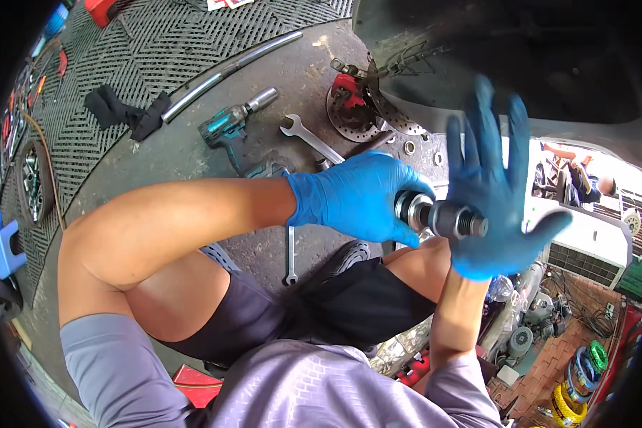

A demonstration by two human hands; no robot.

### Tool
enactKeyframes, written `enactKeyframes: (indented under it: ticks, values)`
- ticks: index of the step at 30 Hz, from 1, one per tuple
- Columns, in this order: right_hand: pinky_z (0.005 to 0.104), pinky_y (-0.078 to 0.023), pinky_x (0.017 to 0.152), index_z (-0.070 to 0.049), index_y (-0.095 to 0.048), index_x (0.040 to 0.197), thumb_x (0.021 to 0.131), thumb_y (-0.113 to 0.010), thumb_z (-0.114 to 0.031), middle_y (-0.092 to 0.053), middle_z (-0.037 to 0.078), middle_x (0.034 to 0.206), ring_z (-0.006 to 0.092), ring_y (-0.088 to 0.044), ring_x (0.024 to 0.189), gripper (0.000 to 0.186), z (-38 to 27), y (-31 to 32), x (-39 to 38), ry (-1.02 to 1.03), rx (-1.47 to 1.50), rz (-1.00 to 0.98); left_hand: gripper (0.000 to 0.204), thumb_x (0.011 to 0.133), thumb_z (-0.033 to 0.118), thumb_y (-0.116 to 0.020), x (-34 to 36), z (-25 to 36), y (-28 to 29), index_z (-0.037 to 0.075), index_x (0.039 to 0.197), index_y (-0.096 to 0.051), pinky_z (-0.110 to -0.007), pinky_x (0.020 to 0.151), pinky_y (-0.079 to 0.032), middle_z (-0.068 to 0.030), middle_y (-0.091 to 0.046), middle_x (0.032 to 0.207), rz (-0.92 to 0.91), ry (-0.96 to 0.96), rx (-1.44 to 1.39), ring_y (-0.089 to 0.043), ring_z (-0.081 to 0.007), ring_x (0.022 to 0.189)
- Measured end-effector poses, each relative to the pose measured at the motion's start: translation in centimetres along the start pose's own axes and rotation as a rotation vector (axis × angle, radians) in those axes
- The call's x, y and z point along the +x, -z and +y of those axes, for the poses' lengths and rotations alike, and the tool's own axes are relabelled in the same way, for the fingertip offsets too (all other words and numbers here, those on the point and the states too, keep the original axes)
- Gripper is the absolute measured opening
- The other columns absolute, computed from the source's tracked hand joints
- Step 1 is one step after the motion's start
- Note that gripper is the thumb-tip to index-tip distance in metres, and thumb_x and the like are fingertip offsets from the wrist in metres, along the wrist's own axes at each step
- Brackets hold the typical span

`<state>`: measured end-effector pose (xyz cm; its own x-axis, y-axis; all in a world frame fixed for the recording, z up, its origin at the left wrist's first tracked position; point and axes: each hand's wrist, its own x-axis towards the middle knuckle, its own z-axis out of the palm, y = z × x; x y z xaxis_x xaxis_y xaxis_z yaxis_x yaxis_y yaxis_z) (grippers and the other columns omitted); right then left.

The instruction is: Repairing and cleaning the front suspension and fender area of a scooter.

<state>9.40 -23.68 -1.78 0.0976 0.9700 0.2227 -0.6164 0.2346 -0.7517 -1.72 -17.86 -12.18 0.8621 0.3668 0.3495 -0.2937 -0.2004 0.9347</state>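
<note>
My left hand point(357, 194), in a blue glove, is closed around one end of a metal shaft with thick collars point(449, 217). Its threaded end points right, in front of my right palm. My right hand point(488, 196), also gloved in blue, is raised with its fingers spread and slightly blurred; whether the palm touches the shaft I cannot tell. Beyond my left hand lies an open-ended wrench point(312, 140). A teal and black cordless impact wrench point(225, 130) with a long socket rests farther left. Another wrench point(291, 257) lies below my left wrist.
Ahead stands a drilled brake disc point(353, 114) with a red part, beside a dark vehicle panel point(549, 64). Small metal rings point(409, 148) lie near it. A long metal bar point(228, 71) and black cloth point(125, 113) are at the left. A white boxy unit point(585, 242) stands at the right.
</note>
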Motion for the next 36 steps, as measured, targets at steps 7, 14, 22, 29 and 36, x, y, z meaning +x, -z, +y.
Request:
enactKeyframes:
  ticks: [7, 14, 22, 29, 36]
  values:
    - [0.0491, -0.002, 0.121, 0.001, -0.002, 0.154, 0.089, -0.034, -0.075, 0.001, 0.029, 0.158, 0.0375, 0.0, 0.149, 0.105, -1.5, -0.5, -7.3, 0.18, -0.345, 0.14, 0.039, 0.069, 0.021, -0.082, 0.5, -0.9, 0.6, 0.005, 0.102, -0.068, -0.037, 0.073, -0.052, -0.0153, -0.068, 0.085, 0.097, 0.025, -0.05, -0.065, -0.0251, 0.075]
    - [0.0481, -0.006, 0.121, 0.004, -0.009, 0.153, 0.091, -0.031, -0.074, -0.006, 0.031, 0.157, 0.039, -0.009, 0.148, 0.103, -1.3, 1.8, 1.7, 0.076, 0.038, 0.079, 0.04, 0.069, 0.013, -0.083, 0.3, 0.1, -0.1, 0.002, 0.103, -0.066, -0.036, 0.075, -0.052, -0.0142, -0.069, 0.088, -0.007, 0.053, -0.095, -0.065, -0.0203, 0.078]
    - [0.0487, -0.004, 0.121, 0.001, -0.004, 0.154, 0.09, -0.035, -0.073, -0.002, 0.03, 0.158, 0.0386, -0.006, 0.149, 0.103, 0.1, 0.2, 0.8, 0.006, 0.007, 0.014, 0.037, 0.068, 0.025, -0.081, 0.0, 0.0, -0.1, 0.007, 0.099, -0.071, -0.039, 0.073, -0.053, -0.0178, -0.07, 0.085, -0.016, -0.015, -0.01, -0.067, -0.0325, 0.075]
    - [0.0489, -0.006, 0.121, 0.001, -0.002, 0.154, 0.089, -0.038, -0.073, 0.0, 0.03, 0.158, 0.038, -0.003, 0.149, 0.104, -1.9, -0.6, -8.2, 0.139, -0.266, 0.108, 0.037, 0.067, 0.01, -0.081, -0.2, 0.1, 0.2, 0.002, 0.101, -0.068, -0.036, 0.074, -0.053, -0.0153, -0.069, 0.086, 0.002, 0.028, -0.074, -0.066, -0.023, 0.077]
    - [0.0482, -0.008, 0.121, 0.004, -0.006, 0.153, 0.09, -0.038, -0.072, -0.001, 0.03, 0.158, 0.0382, -0.003, 0.149, 0.104, -2.2, 1.8, -0.5, 0.058, 0.044, 0.163, 0.038, 0.068, 0.018, -0.081, 0.0, -0.5, -0.3, 0.005, 0.101, -0.07, -0.037, 0.073, -0.053, -0.0151, -0.07, 0.086, -0.038, 0.018, -0.106, -0.067, -0.0247, 0.075]
